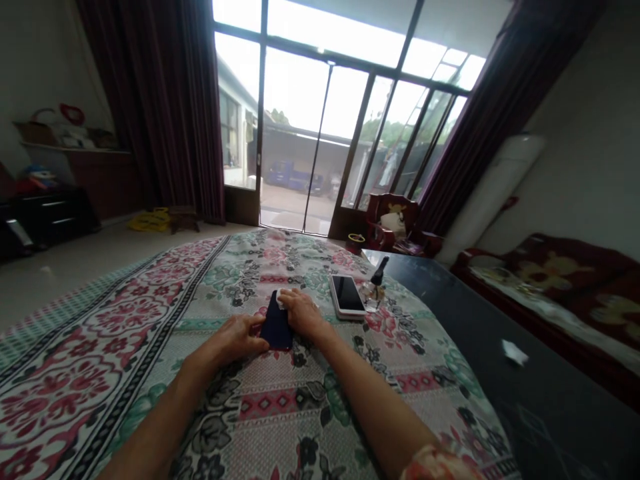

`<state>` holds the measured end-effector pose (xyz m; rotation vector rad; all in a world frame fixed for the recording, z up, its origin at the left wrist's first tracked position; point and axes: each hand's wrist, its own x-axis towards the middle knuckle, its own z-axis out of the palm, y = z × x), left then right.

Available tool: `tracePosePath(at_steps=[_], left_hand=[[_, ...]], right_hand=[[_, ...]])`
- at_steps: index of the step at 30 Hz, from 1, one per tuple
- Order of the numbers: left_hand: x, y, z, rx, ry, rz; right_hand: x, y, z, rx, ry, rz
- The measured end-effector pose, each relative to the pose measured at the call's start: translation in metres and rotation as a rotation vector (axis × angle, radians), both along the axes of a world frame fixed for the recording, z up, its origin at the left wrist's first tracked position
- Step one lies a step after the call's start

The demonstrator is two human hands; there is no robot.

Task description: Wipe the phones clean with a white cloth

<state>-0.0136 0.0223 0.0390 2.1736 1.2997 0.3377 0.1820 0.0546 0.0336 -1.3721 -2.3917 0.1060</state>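
Observation:
A dark blue phone (277, 331) lies flat on the patterned tablecloth (280, 400) in front of me. My left hand (243, 336) grips the phone's left edge, thumb near the lower corner and fingers along the side. A small white wad (281, 303), tissue or cloth, is pressed by the closed fingers of my right hand (303, 315) onto the phone's upper end. To the right lies a white-edged, dark-faced flat object (349, 296), perhaps a phone on its box. Beside it stands a clear glass bottle (373, 297) with a tilted black top (381, 269).
A dark, glossy table (450, 320) adjoins on the right, with a crumpled white piece (515, 353) on it. Beyond are a wooden sofa (550, 267) and an armchair (395, 220). Glass doors (310, 153) and a low stool (183, 219) are ahead.

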Motion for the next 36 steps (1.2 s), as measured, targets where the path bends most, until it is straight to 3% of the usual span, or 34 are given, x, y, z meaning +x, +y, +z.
tracePosePath(at_steps=[9, 13, 17, 23, 36], left_hand=[[0.0, -0.001, 0.004, 0.063, 0.148, 0.001], [-0.006, 0.003, -0.004, 0.264, 0.238, -0.008], [-0.015, 0.014, -0.026, 0.499, 0.109, -0.048], [-0.02, 0.023, -0.051, 0.528, 0.025, -0.052], [-0.019, 0.024, -0.049, 0.453, 0.002, -0.071]], right_hand=[[-0.001, 0.014, -0.013, 0.065, 0.083, -0.038], [-0.001, 0.015, -0.018, 0.074, 0.124, -0.041], [0.0, 0.018, -0.02, 0.064, 0.134, -0.028], [0.001, 0.02, -0.022, 0.045, 0.141, -0.021], [-0.001, 0.02, -0.027, 0.107, 0.168, -0.069]])
